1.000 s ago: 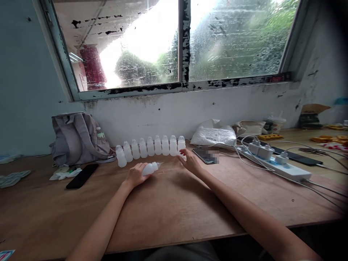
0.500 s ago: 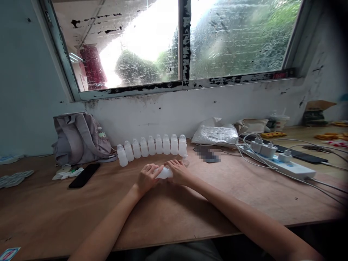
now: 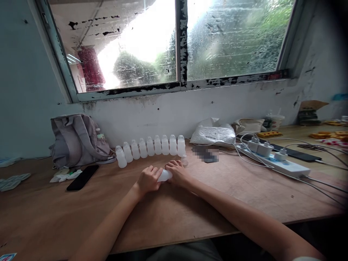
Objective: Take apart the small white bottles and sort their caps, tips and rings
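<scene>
A translucent white bottle lies sideways between my two hands, low over the brown tabletop. My left hand is closed around its left end. At the other end, the fingers of my right hand curl over the bottle and hide that part. Just past my right hand, a small clear cap rests on the table. Beyond both hands stands a curved row of several similar white bottles with clear tops; the leftmost bottle leans slightly.
A grey backpack and a black phone are on the left. To the right lie a silvery plastic package, a partly pixelated dark item, and a white power strip with plugs and cables. A window is above.
My left hand has turned a little around the bottle, and its fingers are bunched closer. The whole view has shifted slightly; the bottle row stands as before.
</scene>
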### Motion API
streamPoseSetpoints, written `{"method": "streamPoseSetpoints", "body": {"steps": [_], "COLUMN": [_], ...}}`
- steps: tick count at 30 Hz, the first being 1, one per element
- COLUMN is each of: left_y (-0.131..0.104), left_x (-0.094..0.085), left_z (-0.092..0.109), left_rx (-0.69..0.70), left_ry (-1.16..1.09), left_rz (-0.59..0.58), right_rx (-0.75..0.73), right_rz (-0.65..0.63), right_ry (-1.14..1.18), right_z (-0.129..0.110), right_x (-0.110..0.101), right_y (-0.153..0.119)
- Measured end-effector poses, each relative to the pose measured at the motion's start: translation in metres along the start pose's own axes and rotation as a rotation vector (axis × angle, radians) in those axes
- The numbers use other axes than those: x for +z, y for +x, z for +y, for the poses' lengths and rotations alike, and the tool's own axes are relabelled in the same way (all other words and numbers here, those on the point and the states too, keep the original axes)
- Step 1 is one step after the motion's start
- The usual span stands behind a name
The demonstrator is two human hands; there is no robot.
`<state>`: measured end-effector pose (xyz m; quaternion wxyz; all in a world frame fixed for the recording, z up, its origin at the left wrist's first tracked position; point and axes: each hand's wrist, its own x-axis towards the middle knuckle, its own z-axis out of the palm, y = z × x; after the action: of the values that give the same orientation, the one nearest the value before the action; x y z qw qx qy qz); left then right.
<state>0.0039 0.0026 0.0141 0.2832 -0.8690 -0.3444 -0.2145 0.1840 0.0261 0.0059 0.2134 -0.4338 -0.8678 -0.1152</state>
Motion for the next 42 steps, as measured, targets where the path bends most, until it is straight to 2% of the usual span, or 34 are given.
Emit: {"method": "streamPoseSetpoints", "body": {"steps": [5,8,10,14,16,19,22,27,31,36,42], "left_y": [0.003,-0.001,-0.004,-0.008,-0.008,-0.006,-0.005,-0.006,-0.006,-0.005,-0.006], "left_x": [-0.002,0.000,0.002,0.005,0.005,0.005,0.005,0.004,0.005,0.004,0.001], "left_z": [0.002,-0.002,-0.006,-0.015,-0.017,-0.017,-0.015,-0.016,-0.018,-0.016,-0.014], "left_rx": [-0.296,-0.372,-0.342,-0.218,-0.197,-0.169,-0.170,-0.178,-0.178,-0.230,-0.335], "left_ry": [-0.294,-0.424,-0.367,-0.198,-0.154,-0.131,-0.136,-0.141,-0.134,-0.173,-0.473], "left_rz": [-0.040,-0.009,0.039,0.071,0.079,0.095,0.103,0.086,0.083,0.051,-0.022], "right_rx": [-0.056,-0.049,-0.045,-0.048,0.022,0.224,0.384,0.418,0.383,0.384,0.358], "right_rz": [0.147,0.217,0.191,0.021,-0.054,-0.149,-0.172,-0.223,-0.200,-0.066,0.021], "right_ry": [-0.068,-0.032,0.054,0.358,0.559,0.816,0.890,0.965,1.051,1.043,0.947], "right_z": [0.000,-0.002,-0.001,0.009,0.015,0.022,0.028,0.032,0.029,0.022,0.018], "right_x": [-0.009,-0.015,-0.017,-0.013,-0.010,-0.005,-0.004,-0.009,-0.010,-0.013,-0.021], "right_y": [0.002,0.004,0.004,0.004,0.005,0.009,0.012,0.010,0.009,0.011,0.011]}}
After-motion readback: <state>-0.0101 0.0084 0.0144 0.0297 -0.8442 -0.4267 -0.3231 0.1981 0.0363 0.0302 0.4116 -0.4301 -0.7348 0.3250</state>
